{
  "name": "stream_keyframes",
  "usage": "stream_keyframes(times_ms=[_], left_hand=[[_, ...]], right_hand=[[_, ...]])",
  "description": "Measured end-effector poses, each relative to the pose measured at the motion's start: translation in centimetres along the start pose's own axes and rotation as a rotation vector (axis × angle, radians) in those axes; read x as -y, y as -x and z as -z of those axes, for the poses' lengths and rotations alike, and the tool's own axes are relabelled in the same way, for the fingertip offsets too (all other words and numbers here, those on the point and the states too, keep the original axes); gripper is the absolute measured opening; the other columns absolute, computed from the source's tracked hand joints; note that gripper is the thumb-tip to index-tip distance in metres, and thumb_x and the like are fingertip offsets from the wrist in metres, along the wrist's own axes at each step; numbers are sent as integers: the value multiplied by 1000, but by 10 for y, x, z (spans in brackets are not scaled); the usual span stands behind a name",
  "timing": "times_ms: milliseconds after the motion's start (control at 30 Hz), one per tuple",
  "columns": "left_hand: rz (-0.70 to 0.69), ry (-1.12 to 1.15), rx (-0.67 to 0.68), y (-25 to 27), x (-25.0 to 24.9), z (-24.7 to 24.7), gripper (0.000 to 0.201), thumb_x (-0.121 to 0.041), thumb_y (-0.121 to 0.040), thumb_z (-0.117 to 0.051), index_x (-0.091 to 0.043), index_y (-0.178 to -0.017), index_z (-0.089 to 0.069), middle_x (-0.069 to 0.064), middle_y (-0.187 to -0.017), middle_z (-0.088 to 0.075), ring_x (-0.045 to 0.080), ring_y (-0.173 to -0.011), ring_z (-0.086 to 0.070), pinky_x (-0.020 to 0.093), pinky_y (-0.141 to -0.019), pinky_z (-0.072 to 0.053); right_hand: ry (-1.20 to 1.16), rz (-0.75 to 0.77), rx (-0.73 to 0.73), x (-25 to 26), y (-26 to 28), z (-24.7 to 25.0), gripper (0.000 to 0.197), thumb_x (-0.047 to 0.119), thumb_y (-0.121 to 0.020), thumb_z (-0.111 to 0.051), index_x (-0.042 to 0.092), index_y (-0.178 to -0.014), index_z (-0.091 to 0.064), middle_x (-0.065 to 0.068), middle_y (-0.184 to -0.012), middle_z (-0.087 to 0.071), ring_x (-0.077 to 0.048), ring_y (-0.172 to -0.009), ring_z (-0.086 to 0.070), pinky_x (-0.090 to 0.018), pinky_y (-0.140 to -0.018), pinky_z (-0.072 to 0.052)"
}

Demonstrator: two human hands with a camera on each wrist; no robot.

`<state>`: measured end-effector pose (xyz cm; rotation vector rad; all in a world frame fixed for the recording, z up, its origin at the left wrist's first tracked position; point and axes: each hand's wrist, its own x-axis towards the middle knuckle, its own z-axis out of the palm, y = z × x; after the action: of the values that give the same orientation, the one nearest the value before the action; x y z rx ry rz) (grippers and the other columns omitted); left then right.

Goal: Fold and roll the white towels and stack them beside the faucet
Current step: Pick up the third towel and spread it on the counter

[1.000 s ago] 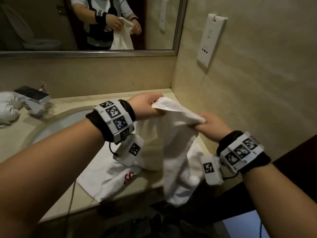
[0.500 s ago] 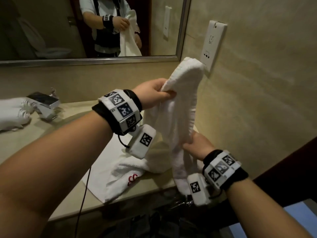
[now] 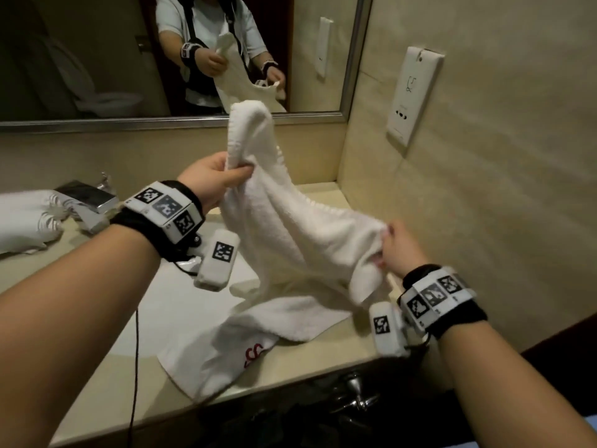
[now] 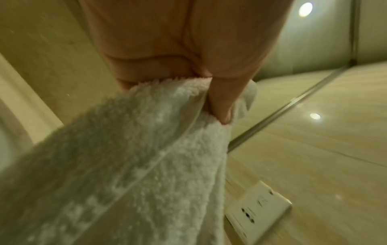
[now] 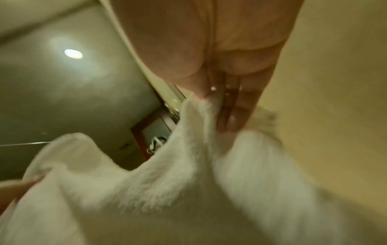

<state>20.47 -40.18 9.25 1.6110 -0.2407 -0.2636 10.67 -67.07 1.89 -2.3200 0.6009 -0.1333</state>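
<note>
My left hand (image 3: 211, 181) pinches white towel (image 3: 300, 234) corner, thumb pressed on cloth; right hand (image 3: 402, 248) fingers seemingly bunch opposite edge; towel's tail trails on counter (image 3: 323, 360).

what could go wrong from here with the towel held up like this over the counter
1. Both the left hand and the right hand only pinch bunched parts of the towel, not clean corners, so it may spread out crooked and fold unevenly.
2. Its lower end drapes onto a second towel that overhangs the counter edge; lifting or shaking could drag that one off.
3. The sink lies just below, so a slip could drop cloth into it.
</note>
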Motion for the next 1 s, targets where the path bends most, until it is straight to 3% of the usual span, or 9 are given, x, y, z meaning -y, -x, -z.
stream_keyframes(times_ms=[133,300,467,567,667,733,800,900,1000], left_hand=[[14,42,-105,-12,12,38,12,-13,-92,-50,-17,-91,-61,-1,-78,-68,12,-66,-65,21,-56,-57],[63,107,-200,-49,22,86,12,-21,-90,-55,-18,-98,-62,-3,-80,-72,10,-63,-69,20,-49,-54],[151,96,-322,-120,67,110,18,-17,-95,-45,-15,-110,-54,1,-70,-64,7,-44,-60,14,-37,-44],[296,104,-366,-170,116,123,19,-22,-95,-45,-18,-111,-54,3,-76,-59,15,-56,-59,20,-49,-48],[467,96,-386,-207,166,133,18,-33,-93,-47,-18,-94,-59,7,-82,-60,22,-70,-57,34,-70,-46],[553,54,-409,-228,194,140,23,-36,-93,-46,-17,-90,-58,9,-83,-62,26,-74,-57,38,-75,-46],[573,-12,-427,-239,209,144,25,-37,-94,-45,-15,-97,-57,6,-79,-62,25,-70,-57,34,-69,-47],[520,-285,-356,-245,222,152,32,-40,-92,-44,-19,-110,-58,3,-92,-63,25,-82,-59,33,-77,-49],[461,-576,-289,-238,214,159,36,-42,-92,-43,-14,-112,-54,5,-98,-61,26,-84,-58,32,-74,-45]], right_hand=[[5,355,-573,54,-21,60,23,12,-94,-37,2,-111,-50,-24,-109,-55,-34,-95,-52,-27,-70,-27],[-13,509,-749,119,-79,75,25,13,-93,-38,2,-109,-53,-21,-117,-53,-32,-107,-49,-26,-86,-31],[100,443,-543,129,-173,5,25,14,-93,-42,4,-110,-56,-23,-116,-51,-35,-108,-46,-34,-89,-30],[213,363,-404,111,-232,-59,23,12,-92,-44,2,-108,-57,-26,-113,-53,-38,-106,-46,-38,-90,-31],[284,263,-255,83,-280,-114,23,11,-91,-46,0,-108,-58,-26,-113,-54,-39,-107,-47,-39,-93,-32],[314,191,-170,67,-306,-143,24,11,-91,-46,0,-109,-58,-25,-115,-53,-39,-109,-47,-39,-95,-35],[351,124,-76,58,-320,-160,26,12,-90,-45,0,-111,-57,-24,-118,-52,-38,-110,-47,-38,-97,-36],[404,35,60,47,-326,-174,32,15,-90,-47,8,-121,-51,-19,-131,-44,-35,-113,-49,-37,-98,-37],[372,14,78,44,-312,-166,41,17,-90,-50,13,-130,-42,-13,-142,-31,-34,-113,-50,-35,-98,-38]])
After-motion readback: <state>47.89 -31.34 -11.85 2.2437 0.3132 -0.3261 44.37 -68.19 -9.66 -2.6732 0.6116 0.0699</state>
